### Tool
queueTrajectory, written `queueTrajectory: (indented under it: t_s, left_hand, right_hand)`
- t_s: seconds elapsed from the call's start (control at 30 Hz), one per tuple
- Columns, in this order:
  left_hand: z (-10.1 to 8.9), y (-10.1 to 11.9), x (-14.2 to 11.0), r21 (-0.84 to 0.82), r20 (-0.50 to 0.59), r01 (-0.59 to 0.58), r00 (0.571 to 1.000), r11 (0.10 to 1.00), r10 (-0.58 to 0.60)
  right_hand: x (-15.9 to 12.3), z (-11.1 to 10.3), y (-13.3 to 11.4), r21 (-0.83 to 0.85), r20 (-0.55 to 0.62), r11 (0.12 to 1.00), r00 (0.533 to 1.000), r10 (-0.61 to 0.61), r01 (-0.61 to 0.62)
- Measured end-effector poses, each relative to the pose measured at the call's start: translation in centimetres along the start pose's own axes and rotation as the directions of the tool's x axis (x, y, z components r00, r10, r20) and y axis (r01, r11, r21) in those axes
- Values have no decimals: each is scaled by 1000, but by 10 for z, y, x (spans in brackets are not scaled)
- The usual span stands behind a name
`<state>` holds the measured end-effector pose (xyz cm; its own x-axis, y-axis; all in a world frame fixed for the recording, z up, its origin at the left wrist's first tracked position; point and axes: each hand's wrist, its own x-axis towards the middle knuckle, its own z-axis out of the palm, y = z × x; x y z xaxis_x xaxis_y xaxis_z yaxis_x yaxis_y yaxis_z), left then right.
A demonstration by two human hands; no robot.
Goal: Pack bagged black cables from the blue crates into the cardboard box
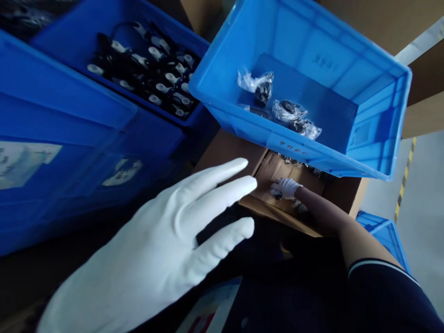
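Note:
My left hand (169, 231), in a white glove, is raised close to the camera with its fingers apart and nothing in it. Farther down, my right hand (287, 188), also gloved, reaches into an open cardboard box (274, 212). Its fingers are curled over a small dark item in clear plastic (276, 194), partly hidden under them. More plastic-wrapped items (294, 161) lie along the far side of the box, partly covered by the blue crate's rim. Above the box, a light blue crate (329, 159) holds several bagged black items (289, 111).
At the upper left, a darker blue bin (79, 85) holds many black cables with pale connector ends (156, 53). Labelled blue bins (79, 152) stand on the left. Another blue crate (385, 231) sits on the floor at right, near yellow-black tape (404, 185).

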<state>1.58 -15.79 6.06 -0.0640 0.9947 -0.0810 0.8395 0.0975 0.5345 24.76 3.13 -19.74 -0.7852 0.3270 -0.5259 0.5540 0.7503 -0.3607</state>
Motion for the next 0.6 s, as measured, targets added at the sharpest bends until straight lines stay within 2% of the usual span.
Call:
queueTrajectory:
  t_s: [0.07, 0.17, 0.23, 0.37, 0.5, 0.6]
  left_hand:
    - [-2, -2, -2, -16, -2, 28, 1000, 999, -28]
    - [-4, -3, -5, -32, 9, 39, 999, 999, -39]
    - [-4, -4, -6, -33, 9, 37, 999, 999, -36]
    - [-3, -5, -7, 17, -33, 17, 999, 1000, -17]
    - [-1, -5, -2, 17, -126, -64, 990, 998, 66]
    - [-2, -4, 2, -36, -137, -87, 987, 996, 81]
  right_hand:
    - [3, -1, 25, -98, 132, 995, 991, 9, 4]
    - [-7, -1, 53, -168, 198, 984, 976, 88, -55]
    - [-19, 7, 61, -214, 263, 974, 957, 125, -69]
    - [-33, 39, 62, -320, 395, 944, 894, 211, -81]
    - [-34, 63, 58, -356, 387, 930, 893, 231, -86]
    - [-32, 71, 49, -380, 411, 924, 890, 199, -32]
